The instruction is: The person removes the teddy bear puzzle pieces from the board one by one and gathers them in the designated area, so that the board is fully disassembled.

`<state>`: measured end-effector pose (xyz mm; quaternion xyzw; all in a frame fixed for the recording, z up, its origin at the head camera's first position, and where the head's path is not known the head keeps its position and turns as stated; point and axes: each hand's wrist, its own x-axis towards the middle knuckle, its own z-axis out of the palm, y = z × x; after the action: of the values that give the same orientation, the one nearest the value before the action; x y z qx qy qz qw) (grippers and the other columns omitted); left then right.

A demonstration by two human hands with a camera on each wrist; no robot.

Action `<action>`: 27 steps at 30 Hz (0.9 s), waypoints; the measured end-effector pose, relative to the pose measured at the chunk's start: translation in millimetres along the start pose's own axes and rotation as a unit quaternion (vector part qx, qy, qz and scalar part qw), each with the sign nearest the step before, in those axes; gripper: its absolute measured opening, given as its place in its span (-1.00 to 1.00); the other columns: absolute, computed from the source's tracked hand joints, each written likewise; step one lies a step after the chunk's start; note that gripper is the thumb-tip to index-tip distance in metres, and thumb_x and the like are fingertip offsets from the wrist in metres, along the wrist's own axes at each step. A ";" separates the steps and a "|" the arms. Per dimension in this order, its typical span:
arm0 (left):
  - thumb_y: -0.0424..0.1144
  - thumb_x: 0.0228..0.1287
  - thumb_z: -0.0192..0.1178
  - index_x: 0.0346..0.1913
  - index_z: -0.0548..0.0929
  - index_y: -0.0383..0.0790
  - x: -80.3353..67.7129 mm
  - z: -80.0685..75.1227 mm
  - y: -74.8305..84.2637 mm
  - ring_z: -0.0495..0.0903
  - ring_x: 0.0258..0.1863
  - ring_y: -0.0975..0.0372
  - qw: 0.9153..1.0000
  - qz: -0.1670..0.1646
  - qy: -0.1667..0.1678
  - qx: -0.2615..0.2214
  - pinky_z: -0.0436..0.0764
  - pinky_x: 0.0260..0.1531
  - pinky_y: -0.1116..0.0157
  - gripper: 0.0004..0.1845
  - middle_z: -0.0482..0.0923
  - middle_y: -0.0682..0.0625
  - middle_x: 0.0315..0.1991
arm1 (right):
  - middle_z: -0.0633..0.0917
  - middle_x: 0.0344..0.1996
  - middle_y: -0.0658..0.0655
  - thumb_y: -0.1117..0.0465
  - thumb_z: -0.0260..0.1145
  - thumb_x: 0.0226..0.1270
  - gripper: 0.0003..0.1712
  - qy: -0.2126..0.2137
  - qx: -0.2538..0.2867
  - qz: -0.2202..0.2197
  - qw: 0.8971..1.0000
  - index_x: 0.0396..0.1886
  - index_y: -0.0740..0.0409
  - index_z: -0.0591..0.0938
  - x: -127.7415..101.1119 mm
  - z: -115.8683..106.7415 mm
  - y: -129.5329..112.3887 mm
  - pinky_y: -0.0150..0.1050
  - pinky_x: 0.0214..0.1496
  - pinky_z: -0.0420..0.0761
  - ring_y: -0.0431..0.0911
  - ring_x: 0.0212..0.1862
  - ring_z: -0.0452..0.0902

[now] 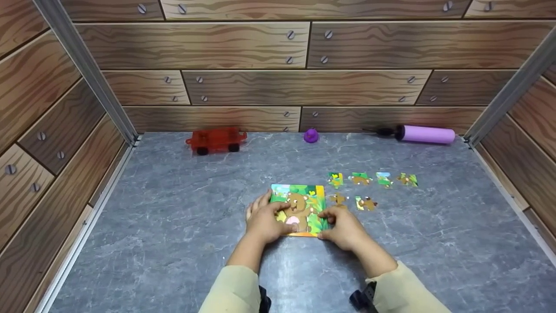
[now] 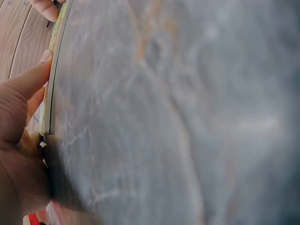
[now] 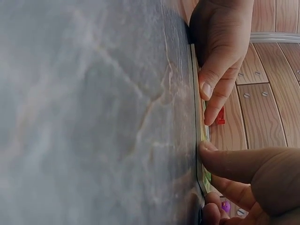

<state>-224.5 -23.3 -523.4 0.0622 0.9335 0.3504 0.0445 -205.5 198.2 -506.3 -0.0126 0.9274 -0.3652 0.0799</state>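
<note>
A square jigsaw board [image 1: 304, 204] with a brown bear picture lies flat on the grey marble-look table [image 1: 173, 226]. My left hand [image 1: 263, 221] holds its left side, thumb against the near edge and fingers on top. My right hand [image 1: 343, 224] grips the lower right corner the same way. The left wrist view shows my left hand [image 2: 23, 89] with its thumb at the thin board edge [image 2: 50, 79]. In the right wrist view my right hand [image 3: 234, 164] presses its thumb on the board edge [image 3: 199, 140], with the left hand [image 3: 218, 47] beyond. Several loose pieces [image 1: 360, 178] lie to the board's right.
At the back of the table stand a red toy car [image 1: 216, 140], a small purple duck [image 1: 310, 135] and a purple hand pump [image 1: 423, 134]. Wood-patterned walls close the table in on three sides.
</note>
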 end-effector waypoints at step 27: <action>0.17 -0.23 0.49 0.14 0.60 0.24 0.0 0.4 0.1 -0.06 0.46 0.01 1.000 0.001 0.003 0.004 -0.24 0.39 -0.12 -0.29 0.00 -0.03 0.50 | 0.58 -0.42 0.04 0.52 0.46 -0.17 -0.56 0.018 0.041 -0.038 0.998 -0.18 0.22 0.62 -0.9 -1.8 -1.6 -0.24 -0.33 0.55 -0.10 -0.37 0.46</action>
<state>-224.5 -23.0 -523.6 0.0619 0.9349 0.3471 0.0407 -205.0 198.4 -503.8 -0.0377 0.9119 -0.4057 0.0496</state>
